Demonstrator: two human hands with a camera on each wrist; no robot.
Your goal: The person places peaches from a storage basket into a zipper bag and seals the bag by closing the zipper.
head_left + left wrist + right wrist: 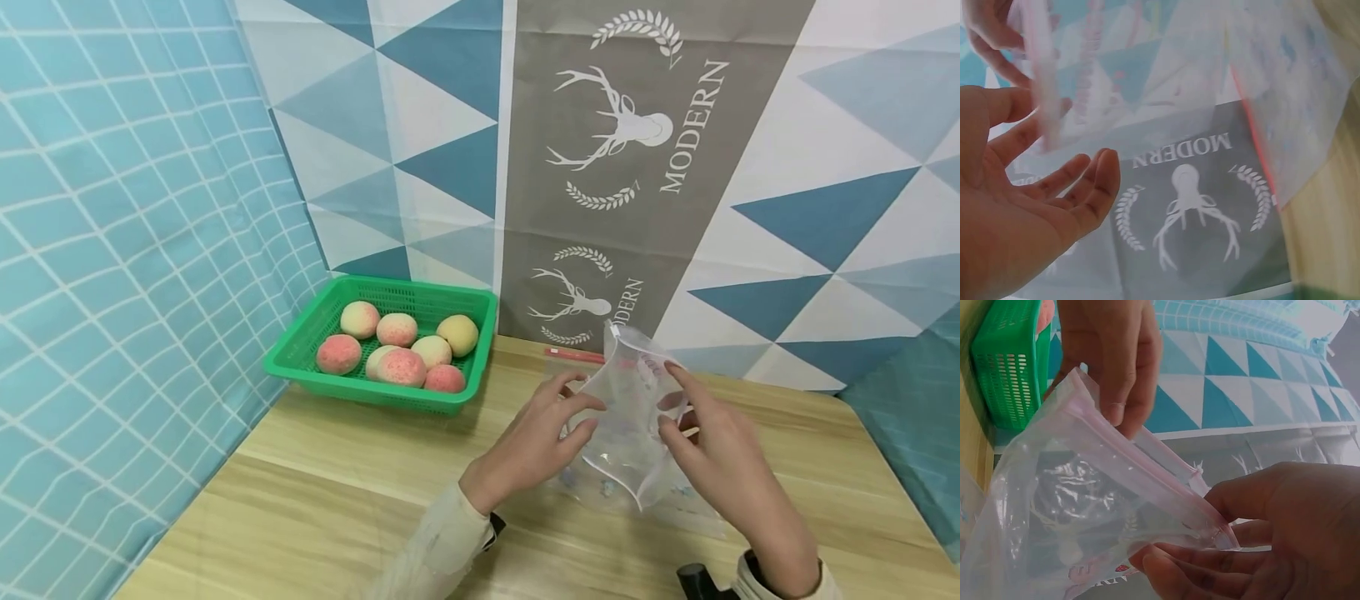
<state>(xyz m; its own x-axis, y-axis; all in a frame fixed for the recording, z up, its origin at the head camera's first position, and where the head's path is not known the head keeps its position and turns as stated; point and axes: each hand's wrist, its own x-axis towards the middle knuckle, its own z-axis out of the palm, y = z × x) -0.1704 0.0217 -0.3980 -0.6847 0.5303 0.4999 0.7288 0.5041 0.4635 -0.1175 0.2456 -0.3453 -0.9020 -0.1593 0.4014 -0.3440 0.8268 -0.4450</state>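
Note:
Both hands are at a clear plastic zip bag [626,408] held up over the table, its mouth spread apart. My left hand [536,429] holds the bag's left edge with thumb and index finger at the rim; the other fingers are bent loosely, as the left wrist view shows. My right hand [716,442] pinches the opposite edge, thumb on one side of the pinkish zip strip [1141,465] and fingers on the other. Nothing shows inside the bag. Under it lies another clear bag [607,492] with a floral print and a red zip strip [573,355].
A green plastic basket [296,362] at the back left holds several round pink and yellow peach-like fruits [401,367]. The wooden table [322,483] ends at a patterned cloth backdrop [442,167]. A blue checked cloth [135,250] hangs along the left side.

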